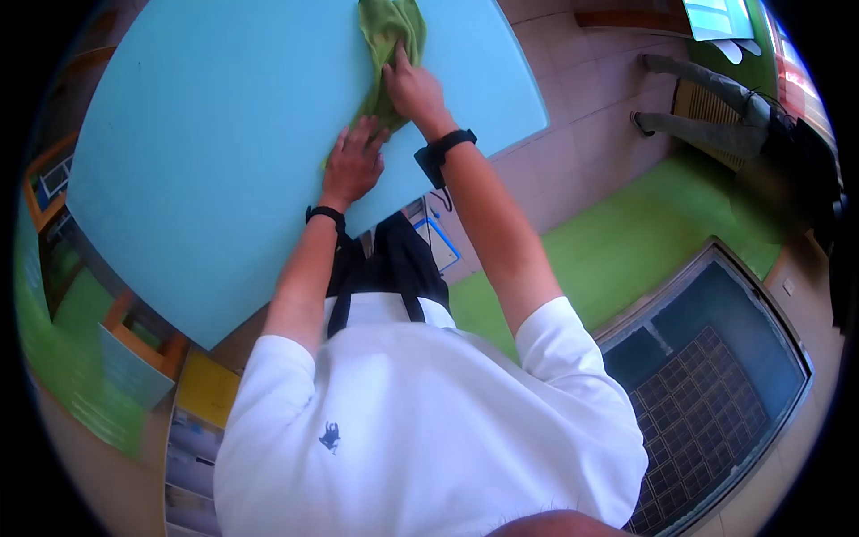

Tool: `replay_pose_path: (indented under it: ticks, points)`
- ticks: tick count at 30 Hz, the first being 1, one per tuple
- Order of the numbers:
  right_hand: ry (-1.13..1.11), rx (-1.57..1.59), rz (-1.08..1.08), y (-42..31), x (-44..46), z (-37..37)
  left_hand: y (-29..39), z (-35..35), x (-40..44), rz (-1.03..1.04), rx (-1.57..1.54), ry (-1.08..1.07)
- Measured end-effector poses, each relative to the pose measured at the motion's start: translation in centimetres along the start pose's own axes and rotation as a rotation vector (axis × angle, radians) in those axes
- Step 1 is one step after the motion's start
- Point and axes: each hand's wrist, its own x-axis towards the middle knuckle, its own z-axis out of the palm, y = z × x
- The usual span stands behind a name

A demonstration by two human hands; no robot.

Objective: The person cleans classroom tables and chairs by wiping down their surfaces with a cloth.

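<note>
A crumpled green cloth [392, 22] lies lengthwise near the far side of a light blue tabletop [224, 161]. My right hand [417, 92] is on the cloth's right side, its index finger stretched along the fabric and its other fingers curled in around it. Lower down, my left hand [353, 168] rests at the cloth's near end, with its fingers extended over the fabric and the table. A black band circles each wrist; the right one carries a dark block-shaped device [431, 163].
At the upper right stands another person [752, 121] in grey trousers. A framed dark panel with a grid [707, 385] is at the lower right. Wooden furniture [148, 336] sits to the left, and a blue-edged object [438, 243] shows beside my legs.
</note>
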Motion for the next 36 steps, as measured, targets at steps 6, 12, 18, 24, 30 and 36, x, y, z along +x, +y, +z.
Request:
replay_pose_path:
  ticks: [6,12,18,24,30,36]
  points:
    - [-0.244,-0.266,0.230,2.0,-4.7,-2.9,0.5,-0.1,0.6,0.027,-0.110,0.065]
    - [-0.247,-0.273,0.426,3.7,-12.9,0.0,0.9,-0.1,0.0,0.131,-0.201,0.013]
    - [-0.281,-0.257,0.226,0.1,-20.0,5.8,-0.3,-2.4,-8.0,0.185,-0.270,-0.172]
    - [-0.408,-0.507,-0.172,-7.6,-20.7,8.7,-4.0,-5.8,-17.9,-0.221,-0.049,-0.127]
    - [-0.310,-0.690,-0.598,-14.9,-19.9,8.5,-3.1,-8.0,-24.4,-0.661,0.006,-0.223]
    - [-0.465,-0.567,-0.710,-14.6,-21.2,10.4,-2.8,-9.9,-23.1,-0.905,-0.224,-0.366]
